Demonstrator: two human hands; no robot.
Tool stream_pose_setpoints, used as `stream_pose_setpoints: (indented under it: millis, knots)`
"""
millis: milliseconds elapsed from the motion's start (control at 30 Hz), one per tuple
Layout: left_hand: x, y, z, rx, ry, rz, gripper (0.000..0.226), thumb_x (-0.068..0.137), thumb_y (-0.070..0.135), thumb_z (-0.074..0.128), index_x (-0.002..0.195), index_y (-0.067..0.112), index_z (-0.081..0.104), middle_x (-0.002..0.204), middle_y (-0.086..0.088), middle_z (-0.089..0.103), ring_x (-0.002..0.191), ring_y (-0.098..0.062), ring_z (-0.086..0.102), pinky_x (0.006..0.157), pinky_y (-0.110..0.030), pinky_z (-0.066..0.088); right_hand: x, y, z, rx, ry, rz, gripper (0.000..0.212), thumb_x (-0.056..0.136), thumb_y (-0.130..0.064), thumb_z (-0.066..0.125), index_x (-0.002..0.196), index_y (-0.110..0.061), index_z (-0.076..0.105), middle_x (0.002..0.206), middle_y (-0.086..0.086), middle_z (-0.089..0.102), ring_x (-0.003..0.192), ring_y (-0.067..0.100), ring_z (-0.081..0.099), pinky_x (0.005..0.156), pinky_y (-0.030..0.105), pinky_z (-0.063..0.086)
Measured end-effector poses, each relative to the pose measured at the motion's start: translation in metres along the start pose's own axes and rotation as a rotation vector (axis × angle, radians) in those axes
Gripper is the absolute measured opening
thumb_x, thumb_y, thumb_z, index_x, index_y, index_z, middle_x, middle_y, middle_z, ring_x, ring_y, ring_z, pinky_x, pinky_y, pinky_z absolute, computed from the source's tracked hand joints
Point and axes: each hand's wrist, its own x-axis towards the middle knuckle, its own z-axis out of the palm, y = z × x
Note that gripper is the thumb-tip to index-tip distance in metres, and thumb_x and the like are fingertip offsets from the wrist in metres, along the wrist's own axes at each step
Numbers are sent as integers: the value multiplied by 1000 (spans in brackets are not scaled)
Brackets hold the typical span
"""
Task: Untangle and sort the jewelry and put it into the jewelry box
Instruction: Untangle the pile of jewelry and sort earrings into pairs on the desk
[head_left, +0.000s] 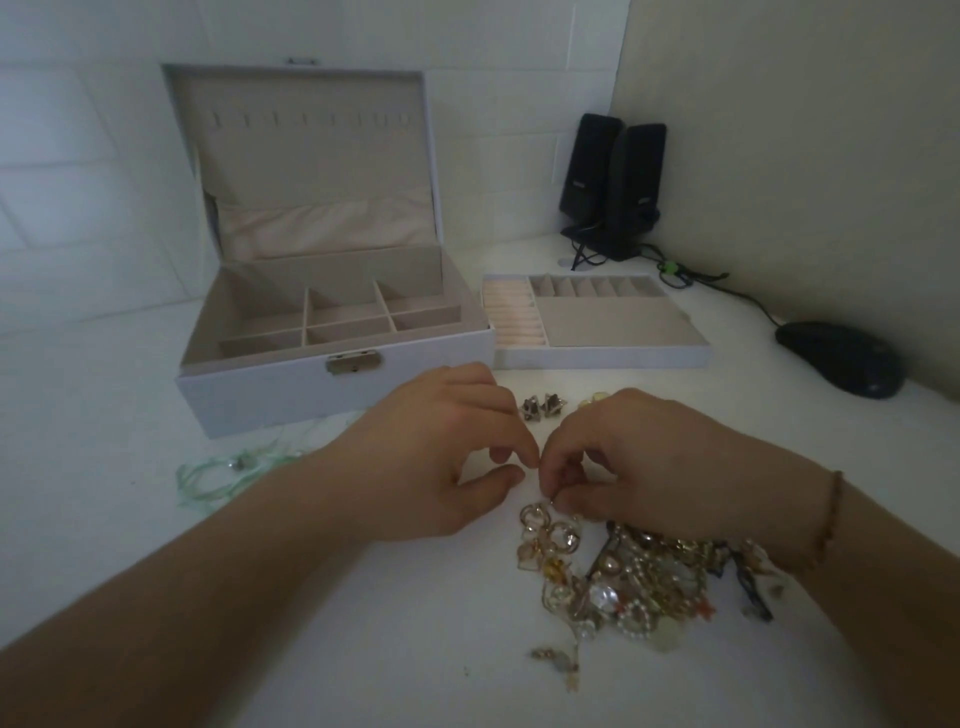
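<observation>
A tangled pile of gold, pearl and bead jewelry (639, 582) lies on the white table in front of me. My right hand (639, 462) hovers over the pile's top edge and pinches a small gold piece (548, 503) between thumb and fingertip. My left hand (441, 447) is beside it, fingers curled, fingertips close to the right hand's; whether it holds anything I cannot tell. The white jewelry box (332, 384) stands open behind the hands, its compartments bare. Its removable tray (602, 356) sits to the right of it. A pair of silver earrings (540, 406) lies just beyond my hands.
A pale green cord necklace (228, 467) lies left of my left forearm. Two black speakers (613, 182) stand at the back right, with cables running to a black mouse (841, 358). A small loose gold piece (558, 657) lies near the table's front.
</observation>
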Motion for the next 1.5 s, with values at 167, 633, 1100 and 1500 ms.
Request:
stream_pose_setpoints:
  millis: [167, 633, 1100, 1500]
  knots:
    - [-1, -2, 0, 6, 6, -32, 12, 84, 23, 66, 93, 26, 74, 82, 12, 64, 83, -10, 55, 75, -28, 47, 0, 1, 2, -29, 28, 25, 10, 82, -39, 64, 92, -39, 65, 83, -20, 62, 75, -4, 54, 69, 16, 44]
    - [-2, -3, -1, 0, 28, -50, 11, 84, 22, 66, 93, 24, 73, 83, 11, 64, 82, -10, 56, 75, -26, 47, 1, -3, 1, -101, 2, 13, 4, 85, -32, 63, 85, -34, 60, 86, -17, 60, 85, 2, 55, 80, 28, 48]
    - [-2, -5, -2, -12, 58, -48, 14, 85, 22, 66, 97, 22, 73, 83, 12, 63, 82, -9, 56, 74, -26, 47, -2, 5, 8, -403, 129, -255, 17, 78, -40, 67, 75, -31, 52, 70, -13, 55, 70, 8, 38, 49, 15, 15]
    - [-2, -4, -3, -11, 46, -82, 18, 86, 28, 60, 98, 23, 73, 83, 13, 63, 83, -8, 55, 76, -20, 45, 0, 3, 6, -283, 73, -232, 14, 81, -25, 68, 87, -35, 60, 73, -23, 50, 70, -2, 46, 61, 19, 34]
